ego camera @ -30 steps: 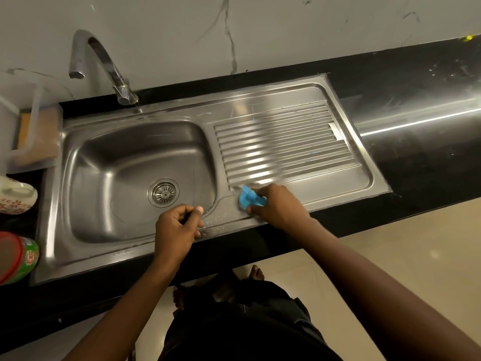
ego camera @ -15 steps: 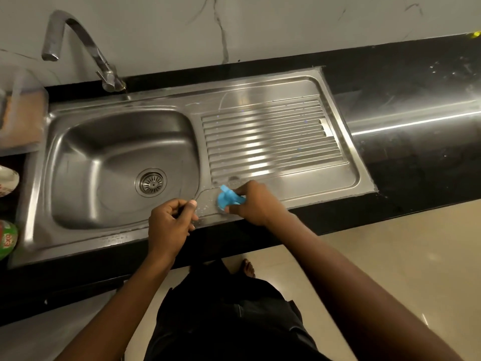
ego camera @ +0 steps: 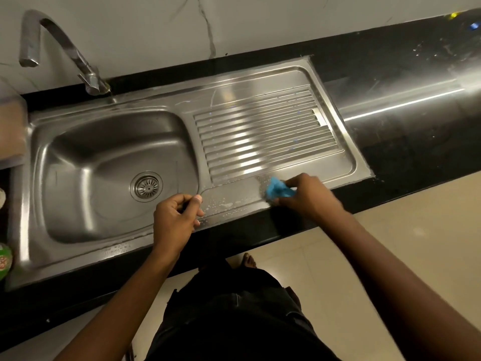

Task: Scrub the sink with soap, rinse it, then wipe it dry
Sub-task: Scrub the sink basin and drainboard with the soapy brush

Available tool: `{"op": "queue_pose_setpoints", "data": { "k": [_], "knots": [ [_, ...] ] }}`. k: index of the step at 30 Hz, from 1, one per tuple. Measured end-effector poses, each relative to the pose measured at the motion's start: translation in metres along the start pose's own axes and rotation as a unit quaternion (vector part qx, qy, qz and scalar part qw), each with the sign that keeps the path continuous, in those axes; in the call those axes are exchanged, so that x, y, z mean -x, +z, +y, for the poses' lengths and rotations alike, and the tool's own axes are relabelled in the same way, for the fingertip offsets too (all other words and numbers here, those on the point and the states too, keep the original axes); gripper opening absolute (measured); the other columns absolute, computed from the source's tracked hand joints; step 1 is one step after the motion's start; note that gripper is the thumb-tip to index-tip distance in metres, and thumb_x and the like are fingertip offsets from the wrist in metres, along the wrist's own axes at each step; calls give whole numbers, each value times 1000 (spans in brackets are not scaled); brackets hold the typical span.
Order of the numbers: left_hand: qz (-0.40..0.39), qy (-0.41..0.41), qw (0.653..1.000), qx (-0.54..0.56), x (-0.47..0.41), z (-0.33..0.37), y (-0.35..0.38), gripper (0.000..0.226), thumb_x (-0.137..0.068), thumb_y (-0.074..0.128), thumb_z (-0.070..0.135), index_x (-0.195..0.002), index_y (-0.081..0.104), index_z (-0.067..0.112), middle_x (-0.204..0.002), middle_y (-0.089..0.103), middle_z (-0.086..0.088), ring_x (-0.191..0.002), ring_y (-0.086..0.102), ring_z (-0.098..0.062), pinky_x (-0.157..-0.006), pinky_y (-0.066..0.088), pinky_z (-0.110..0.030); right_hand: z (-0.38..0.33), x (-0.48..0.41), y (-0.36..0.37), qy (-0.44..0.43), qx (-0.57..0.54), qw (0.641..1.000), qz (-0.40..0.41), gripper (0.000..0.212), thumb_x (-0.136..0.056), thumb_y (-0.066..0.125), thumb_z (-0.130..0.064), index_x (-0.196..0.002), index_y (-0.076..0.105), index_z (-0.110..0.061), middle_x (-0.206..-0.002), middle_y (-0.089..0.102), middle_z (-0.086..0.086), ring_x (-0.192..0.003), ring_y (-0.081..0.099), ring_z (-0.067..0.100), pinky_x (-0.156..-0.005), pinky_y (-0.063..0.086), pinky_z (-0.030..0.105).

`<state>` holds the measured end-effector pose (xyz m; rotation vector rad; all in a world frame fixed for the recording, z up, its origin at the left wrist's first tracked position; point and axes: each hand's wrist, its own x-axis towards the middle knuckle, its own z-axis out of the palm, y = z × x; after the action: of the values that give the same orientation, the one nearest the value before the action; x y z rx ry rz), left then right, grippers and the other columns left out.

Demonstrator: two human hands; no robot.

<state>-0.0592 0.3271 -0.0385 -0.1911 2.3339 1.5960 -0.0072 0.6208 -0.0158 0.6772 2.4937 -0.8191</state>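
Observation:
A stainless steel sink [ego camera: 78,246] is set in a black counter, with a basin and drain [ego camera: 146,186] at left and a ribbed drainboard [ego camera: 265,134] at right. My right hand [ego camera: 307,198] presses a small blue scrubber [ego camera: 277,191] on the flat strip in front of the ribs. Soapy droplets [ego camera: 223,205] lie on that strip. My left hand [ego camera: 174,218] rests curled at the sink's front rim, fingers closed, with nothing visible in it. The tap [ego camera: 59,48] stands at the back left, with no water running.
The black counter [ego camera: 406,142] extends right, wet and reflective. A tray with a sponge-like block [ego camera: 10,131] sits at the left edge, and a green container [ego camera: 4,260] lower left. A pale wall rises behind; my feet and tiled floor are below.
My right hand has slid the blue scrubber to the right along the front strip, leaving suds behind it. My left hand stays at the front rim.

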Motion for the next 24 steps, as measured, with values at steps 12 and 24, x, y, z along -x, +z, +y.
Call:
{"op": "queue_pose_setpoints", "data": {
  "k": [12,24],
  "knots": [
    [-58,8,998,-23,-16,-1,-1,21,-101,69,26,-84,75,15,-74,75,-4,-58,66,-15,-59,55,-31,13,3,5,42,-57,996,58,59,-85,77,-53,-137,61,-29,-113,69,-2,-85,67,6,-72,57,28],
    [-29,-9,999,25,-15,17,54,16,-101,69,23,-89,77,15,-74,75,-7,-57,64,-15,-57,52,-30,1,-12,27,-62,-42,996,51,58,-92,71,-50,-144,58,-29,-128,69,4,-106,69,20,-95,58,44]
  ]
}}
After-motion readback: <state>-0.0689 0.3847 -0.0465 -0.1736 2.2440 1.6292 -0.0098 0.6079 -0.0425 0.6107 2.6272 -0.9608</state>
